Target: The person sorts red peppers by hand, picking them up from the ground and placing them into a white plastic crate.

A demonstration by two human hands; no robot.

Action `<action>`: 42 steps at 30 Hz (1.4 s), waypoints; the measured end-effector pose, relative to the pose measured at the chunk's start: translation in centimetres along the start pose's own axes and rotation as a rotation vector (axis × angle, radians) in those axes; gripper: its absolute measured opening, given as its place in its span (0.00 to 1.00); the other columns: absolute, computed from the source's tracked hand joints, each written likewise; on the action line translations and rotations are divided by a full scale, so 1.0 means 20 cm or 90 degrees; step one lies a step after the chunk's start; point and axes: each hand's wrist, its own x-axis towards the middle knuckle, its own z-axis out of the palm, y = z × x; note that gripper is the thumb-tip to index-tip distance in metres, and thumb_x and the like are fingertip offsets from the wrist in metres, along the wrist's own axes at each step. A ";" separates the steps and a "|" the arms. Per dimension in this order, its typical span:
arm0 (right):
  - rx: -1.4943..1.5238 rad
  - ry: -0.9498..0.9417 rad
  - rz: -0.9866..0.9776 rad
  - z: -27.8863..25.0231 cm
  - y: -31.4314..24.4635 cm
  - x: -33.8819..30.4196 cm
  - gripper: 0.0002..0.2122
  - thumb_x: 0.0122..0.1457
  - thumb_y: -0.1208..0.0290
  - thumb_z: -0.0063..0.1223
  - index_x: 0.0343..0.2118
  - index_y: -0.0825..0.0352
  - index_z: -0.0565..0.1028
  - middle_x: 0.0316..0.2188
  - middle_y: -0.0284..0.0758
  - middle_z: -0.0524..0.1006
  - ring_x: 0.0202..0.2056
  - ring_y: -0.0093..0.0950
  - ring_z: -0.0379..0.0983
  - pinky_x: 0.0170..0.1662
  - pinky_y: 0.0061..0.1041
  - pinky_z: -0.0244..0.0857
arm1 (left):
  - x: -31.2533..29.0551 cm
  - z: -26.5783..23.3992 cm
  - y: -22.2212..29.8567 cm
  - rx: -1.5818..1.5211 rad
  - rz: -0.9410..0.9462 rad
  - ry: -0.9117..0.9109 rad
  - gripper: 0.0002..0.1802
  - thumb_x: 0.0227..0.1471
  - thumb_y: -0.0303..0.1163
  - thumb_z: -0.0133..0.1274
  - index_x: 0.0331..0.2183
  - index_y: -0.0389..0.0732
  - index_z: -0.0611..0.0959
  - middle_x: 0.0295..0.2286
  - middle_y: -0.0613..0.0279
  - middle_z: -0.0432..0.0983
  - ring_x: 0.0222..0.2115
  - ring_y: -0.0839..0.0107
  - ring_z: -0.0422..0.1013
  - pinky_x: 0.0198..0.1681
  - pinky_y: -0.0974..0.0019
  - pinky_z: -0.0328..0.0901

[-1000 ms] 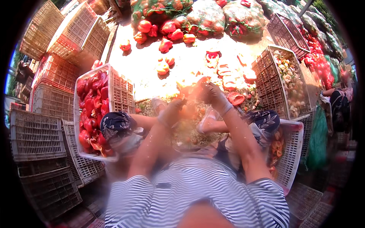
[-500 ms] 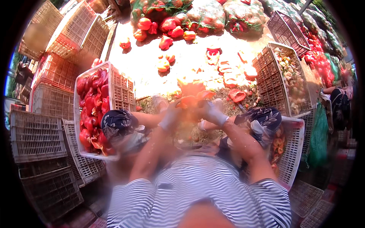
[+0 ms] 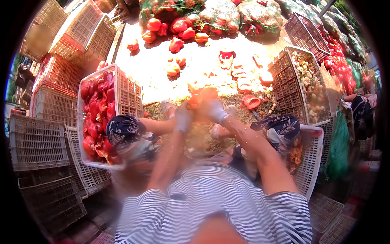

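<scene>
In front of me, between my knees, my left hand (image 3: 184,116) in a pale glove is closed around a red-orange bell pepper (image 3: 195,101), its fingers partly hidden. Close beside it is my right hand (image 3: 214,112), also gloved; its fingers are smeared by motion and glare, so their grip is unclear. Just beyond the hands, a blurred orange-red shape (image 3: 209,93) glows in the bright light. A cut red pepper piece (image 3: 251,101) lies on the ground right of my hands, with a knife (image 3: 256,115) against it.
A crate (image 3: 129,91) of red peppers stands at my left knee, another crate (image 3: 310,158) at my right. Farther right is a crate of pale pepper scraps (image 3: 308,77). Whole peppers (image 3: 176,44) and full net bags (image 3: 219,18) lie ahead. Stacked crates (image 3: 38,140) line the left.
Both hands have shifted slightly and turned. The pepper between them has moved a little up and left, and the flared orange piece by my right hand no longer shows clearly.
</scene>
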 end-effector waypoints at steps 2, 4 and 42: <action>-0.004 0.059 0.003 0.10 -0.01 0.10 0.26 0.51 0.46 0.52 0.40 0.67 0.79 0.39 0.47 0.80 0.43 0.41 0.78 0.46 0.37 0.70 | 0.02 -0.05 0.07 0.018 -0.007 0.023 0.14 0.48 0.29 0.49 0.37 0.39 0.83 0.26 0.50 0.80 0.30 0.57 0.77 0.34 0.59 0.69; -0.019 0.089 -0.001 0.16 -0.02 0.19 0.24 0.52 0.48 0.51 0.39 0.67 0.79 0.39 0.47 0.80 0.42 0.40 0.78 0.45 0.36 0.70 | 0.04 -0.09 0.07 0.018 -0.005 0.037 0.14 0.48 0.31 0.48 0.36 0.40 0.84 0.26 0.47 0.80 0.32 0.51 0.77 0.37 0.55 0.69; -0.136 0.780 -0.040 -1.02 0.80 -0.74 0.23 0.57 0.71 0.58 0.56 0.64 0.68 0.52 0.42 0.74 0.49 0.37 0.75 0.46 0.33 0.72 | 0.04 -1.99 -0.39 0.726 -0.166 -0.135 0.51 0.45 0.62 0.51 0.66 0.52 0.55 0.41 0.42 0.78 0.43 0.50 0.75 0.47 0.52 0.67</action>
